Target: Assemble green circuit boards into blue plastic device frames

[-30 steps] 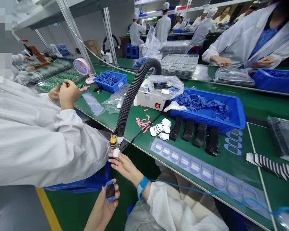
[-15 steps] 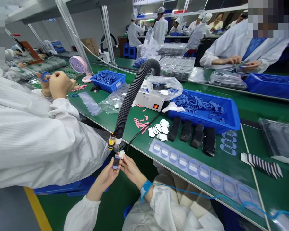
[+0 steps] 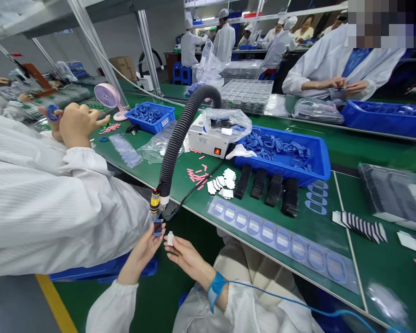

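Note:
Off the bench's front edge, my left hand (image 3: 146,247) grips a small blue frame with a dark rectangular panel (image 3: 157,227), held just below the hose's nozzle (image 3: 163,201). My right hand (image 3: 187,256), a little to the right, pinches a small white tab-shaped piece (image 3: 170,238) between thumb and fingertips. The frame and the white piece are apart. A blue wrist strap (image 3: 216,287) with a blue cord circles my right wrist. Similar white pieces (image 3: 225,184) lie loose on the bench.
A black ribbed hose (image 3: 173,152) arches from a white box (image 3: 204,141) over the bench. A blue bin (image 3: 319,171) of blue parts stands behind black stacks (image 3: 273,190). A strip of oval stickers (image 3: 253,225) lines the front edge. A co-worker's sleeve (image 3: 48,203) is close on the left.
My hands have separated: the right has moved away to the right and down with the white piece, while the left has raised the framed part towards the nozzle. The whole view has shifted slightly.

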A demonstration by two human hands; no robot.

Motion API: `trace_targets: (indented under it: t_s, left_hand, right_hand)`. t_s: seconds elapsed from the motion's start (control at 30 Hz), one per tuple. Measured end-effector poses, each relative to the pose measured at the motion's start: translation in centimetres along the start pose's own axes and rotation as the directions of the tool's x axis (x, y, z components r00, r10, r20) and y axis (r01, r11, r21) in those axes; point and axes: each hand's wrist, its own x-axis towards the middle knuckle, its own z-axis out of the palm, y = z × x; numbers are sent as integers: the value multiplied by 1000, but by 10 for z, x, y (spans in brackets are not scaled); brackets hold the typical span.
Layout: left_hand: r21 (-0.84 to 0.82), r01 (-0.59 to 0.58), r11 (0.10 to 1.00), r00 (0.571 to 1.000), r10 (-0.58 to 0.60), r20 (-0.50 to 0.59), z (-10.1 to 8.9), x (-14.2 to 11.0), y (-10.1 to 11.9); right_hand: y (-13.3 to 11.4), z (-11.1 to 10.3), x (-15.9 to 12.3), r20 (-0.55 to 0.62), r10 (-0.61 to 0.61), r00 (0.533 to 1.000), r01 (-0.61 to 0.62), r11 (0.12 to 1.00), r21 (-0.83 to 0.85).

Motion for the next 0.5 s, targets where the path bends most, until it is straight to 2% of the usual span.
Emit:
trace_targets:
  t_s: [0.07, 0.13, 0.27, 0.37, 0.5]
  left_hand:
    - [37, 28, 999, 999, -29, 31, 12, -1, -11]
    - [69, 60, 996, 994, -66, 82, 24, -15, -22]
    - [89, 100, 991, 971, -117, 208, 54, -66, -44]
    - [50, 75, 996, 957, -86, 277, 83, -108, -59]
    - [-48, 28, 998, 903, -5, 429, 119, -149, -76]
  right_hand:
    - [-12, -7, -24, -8, -29, 1000, 29, 1000, 9]
    - [-27, -11, -52, -12, -63, 998, 63, 997, 33]
    - [-61, -9, -114, -24, -147, 989, 149, 985, 89]
    - [-82, -3, -154, -32, -240, 970, 242, 962, 125]
    - [-101, 5, -190, 59, -405, 913, 387, 901, 194]
